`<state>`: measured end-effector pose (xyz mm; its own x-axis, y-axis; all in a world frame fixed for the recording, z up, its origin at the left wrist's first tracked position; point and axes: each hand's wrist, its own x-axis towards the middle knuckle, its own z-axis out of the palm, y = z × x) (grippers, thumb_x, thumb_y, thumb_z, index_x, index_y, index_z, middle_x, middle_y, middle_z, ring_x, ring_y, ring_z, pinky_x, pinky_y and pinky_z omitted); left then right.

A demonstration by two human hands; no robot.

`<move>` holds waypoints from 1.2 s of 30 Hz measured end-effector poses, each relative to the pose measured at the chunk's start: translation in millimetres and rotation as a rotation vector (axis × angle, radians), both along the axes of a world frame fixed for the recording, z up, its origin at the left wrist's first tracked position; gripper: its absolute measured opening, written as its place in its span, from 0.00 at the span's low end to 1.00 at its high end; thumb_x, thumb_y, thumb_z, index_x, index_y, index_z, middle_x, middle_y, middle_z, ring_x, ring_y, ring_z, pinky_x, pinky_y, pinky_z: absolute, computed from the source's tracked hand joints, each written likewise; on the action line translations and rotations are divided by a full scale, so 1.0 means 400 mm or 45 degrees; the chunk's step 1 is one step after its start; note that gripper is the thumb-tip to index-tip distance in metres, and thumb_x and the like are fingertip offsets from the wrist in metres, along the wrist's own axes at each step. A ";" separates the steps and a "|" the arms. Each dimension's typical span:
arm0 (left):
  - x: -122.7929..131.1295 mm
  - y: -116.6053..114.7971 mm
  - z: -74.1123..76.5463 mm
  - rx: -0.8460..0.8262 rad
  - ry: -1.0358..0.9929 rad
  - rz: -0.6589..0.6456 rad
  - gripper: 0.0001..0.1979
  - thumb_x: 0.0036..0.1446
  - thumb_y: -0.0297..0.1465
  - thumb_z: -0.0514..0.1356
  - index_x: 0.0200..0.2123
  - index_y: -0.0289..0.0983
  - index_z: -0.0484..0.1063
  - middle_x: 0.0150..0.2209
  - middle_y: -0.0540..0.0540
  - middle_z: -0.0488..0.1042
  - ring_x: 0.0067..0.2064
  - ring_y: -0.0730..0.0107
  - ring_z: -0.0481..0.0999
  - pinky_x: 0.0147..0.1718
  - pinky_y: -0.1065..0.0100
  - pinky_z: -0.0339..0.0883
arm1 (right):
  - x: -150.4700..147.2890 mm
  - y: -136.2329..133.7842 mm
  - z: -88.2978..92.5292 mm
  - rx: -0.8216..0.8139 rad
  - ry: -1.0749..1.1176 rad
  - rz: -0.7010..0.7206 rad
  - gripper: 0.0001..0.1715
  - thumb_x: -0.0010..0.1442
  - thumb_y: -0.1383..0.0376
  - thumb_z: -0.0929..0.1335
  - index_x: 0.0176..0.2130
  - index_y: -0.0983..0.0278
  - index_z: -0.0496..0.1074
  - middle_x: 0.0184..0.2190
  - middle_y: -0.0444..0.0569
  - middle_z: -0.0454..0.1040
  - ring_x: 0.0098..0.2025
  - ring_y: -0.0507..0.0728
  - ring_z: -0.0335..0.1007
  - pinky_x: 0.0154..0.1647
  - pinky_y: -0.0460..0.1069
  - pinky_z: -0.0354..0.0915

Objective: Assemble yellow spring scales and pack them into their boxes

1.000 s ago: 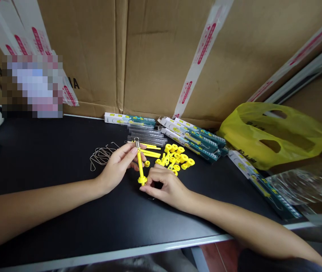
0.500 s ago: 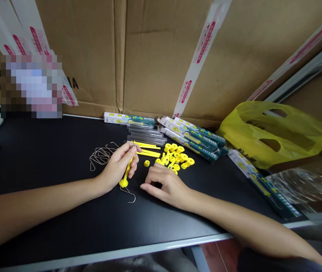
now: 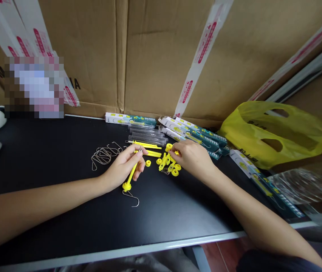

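My left hand (image 3: pixel 127 162) is closed around a yellow plastic rod (image 3: pixel 132 173), part of a spring scale. At the rod's lower end are a round yellow cap (image 3: pixel 126 186) and a bent metal hook (image 3: pixel 135 198). Small metal shows at my left fingertips. My right hand (image 3: pixel 193 155) is over the pile of small yellow plastic parts (image 3: pixel 166 158), its fingers bent together among them; what they pinch is hidden. Beside the pile lie dark coil springs (image 3: pixel 165 171), and a single yellow ring (image 3: pixel 147 163) sits between my hands.
Loose metal hooks (image 3: pixel 104 155) lie left of my left hand. Yellow strips (image 3: pixel 149 145) and clear plastic tubes (image 3: pixel 148 134) lie behind. Printed boxes (image 3: pixel 197 132) stand near the cardboard (image 3: pixel 149 56). On the right are a yellow plastic bag (image 3: pixel 240 128) and another box (image 3: pixel 263 181).
My right hand has moved away and to the right, from in front of the yellow parts to over them, uncovering the springs. My left hand still holds the yellow rod.
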<state>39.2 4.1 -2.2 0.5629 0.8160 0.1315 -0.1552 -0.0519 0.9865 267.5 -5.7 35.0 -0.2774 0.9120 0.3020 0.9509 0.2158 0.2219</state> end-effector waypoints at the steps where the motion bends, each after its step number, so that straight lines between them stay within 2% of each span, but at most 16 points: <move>1: 0.000 0.001 0.000 0.002 0.001 -0.004 0.09 0.64 0.37 0.50 0.40 0.37 0.61 0.22 0.55 0.65 0.19 0.79 0.64 0.17 0.76 0.62 | 0.001 0.002 -0.003 -0.033 -0.036 0.009 0.13 0.61 0.63 0.64 0.29 0.65 0.73 0.28 0.50 0.76 0.33 0.58 0.70 0.30 0.49 0.53; 8: -0.002 0.000 0.000 0.005 0.002 -0.010 0.07 0.64 0.36 0.50 0.38 0.38 0.61 0.22 0.56 0.66 0.18 0.79 0.64 0.17 0.77 0.63 | -0.009 0.005 -0.026 -0.051 -0.187 -0.084 0.21 0.63 0.54 0.62 0.31 0.66 0.73 0.29 0.54 0.77 0.35 0.61 0.70 0.32 0.52 0.51; 23: -0.004 0.001 0.000 -0.004 0.042 -0.017 0.09 0.63 0.38 0.51 0.38 0.38 0.61 0.22 0.56 0.66 0.18 0.80 0.64 0.18 0.76 0.62 | -0.009 0.017 -0.047 -0.025 -0.136 -0.082 0.18 0.62 0.57 0.62 0.29 0.65 0.72 0.29 0.52 0.78 0.36 0.61 0.70 0.33 0.52 0.48; 32: 0.001 -0.001 0.002 0.013 0.057 -0.023 0.10 0.63 0.39 0.51 0.38 0.38 0.61 0.23 0.55 0.66 0.18 0.80 0.64 0.17 0.76 0.62 | -0.011 0.026 -0.055 -0.047 0.063 -0.067 0.13 0.59 0.60 0.65 0.27 0.64 0.70 0.26 0.50 0.77 0.33 0.59 0.70 0.33 0.51 0.51; 36: -0.001 -0.001 0.000 0.011 0.053 -0.029 0.10 0.63 0.39 0.51 0.38 0.38 0.61 0.22 0.56 0.66 0.18 0.80 0.64 0.17 0.77 0.62 | -0.010 0.025 -0.040 -0.075 0.320 -0.051 0.11 0.56 0.63 0.65 0.25 0.64 0.69 0.22 0.47 0.73 0.28 0.55 0.67 0.31 0.49 0.53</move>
